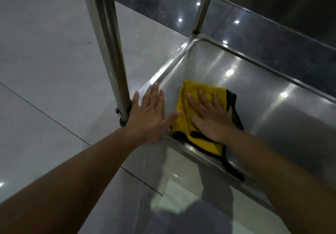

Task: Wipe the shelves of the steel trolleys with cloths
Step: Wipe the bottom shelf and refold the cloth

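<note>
Head view: right hand flat on yellow cloth; long axis seemingly near-far; left hand spread.

nothing readable here tbh; no labels, brand marks, numbers or signs that I can make out on the steel trolley shelf, its upright posts, the yellow cloth or the floor tiles; just plain surfaces and light reflections
</note>
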